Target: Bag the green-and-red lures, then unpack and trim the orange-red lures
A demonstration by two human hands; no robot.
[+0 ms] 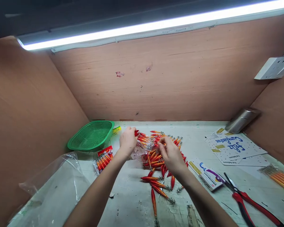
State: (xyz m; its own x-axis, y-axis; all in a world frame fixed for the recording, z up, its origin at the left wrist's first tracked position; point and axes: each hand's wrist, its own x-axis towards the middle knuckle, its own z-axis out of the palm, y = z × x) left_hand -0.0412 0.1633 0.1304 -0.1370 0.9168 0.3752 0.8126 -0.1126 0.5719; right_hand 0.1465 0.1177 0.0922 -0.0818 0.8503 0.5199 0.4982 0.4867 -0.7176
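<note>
A pile of red and orange squid jigs (156,162) with metal hook crowns lies on the table. My left hand (127,142) grips the red top of a clear packet (143,145) with several jigs inside, held over the pile's left side. My right hand (171,154) is closed at the packet's right, above the pile, thumb and fingers together; what they hold is too small to tell. A filled packet of jigs with a red header (105,159) lies left of my left forearm.
A green basket (92,137) stands at the back left, with a large clear plastic bag (61,186) in front. To the right are a small white box (205,175), red-handled pliers (241,195), printed cards (235,148), a metal flask (241,121) and a pack of orange sticks (281,179).
</note>
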